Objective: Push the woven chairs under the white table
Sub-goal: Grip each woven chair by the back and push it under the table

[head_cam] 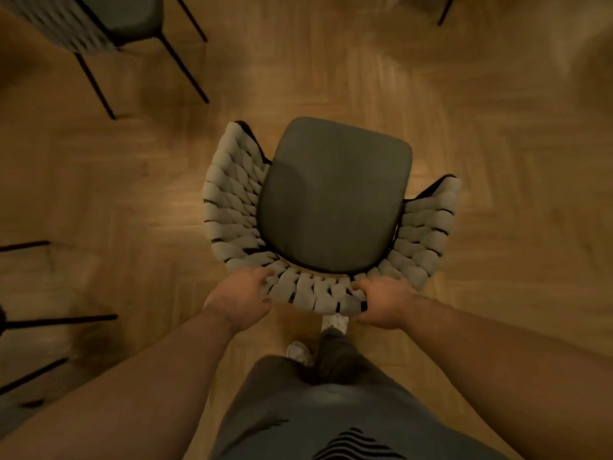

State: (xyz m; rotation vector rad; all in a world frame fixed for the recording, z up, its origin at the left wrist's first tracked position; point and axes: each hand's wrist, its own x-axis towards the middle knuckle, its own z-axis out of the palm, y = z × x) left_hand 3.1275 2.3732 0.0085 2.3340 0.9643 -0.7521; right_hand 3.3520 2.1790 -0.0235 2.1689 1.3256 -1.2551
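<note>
Grey woven chair w/ dark seat cushion [331, 200] at frame centre on wood parquet floor [497, 127], your left hand [240, 295] & right hand [386, 303] both gripping its backrest rim, second woven chair [99, 24] upper left.

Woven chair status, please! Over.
Left hand and right hand grip woven chair by its backrest. White table not in view. Another chair upper left, apart.

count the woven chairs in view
2. One woven chair at centre, its backrest gripped by the left hand and right hand; a second chair at top left. Black legs at the left edge and top right may belong to more.
</note>
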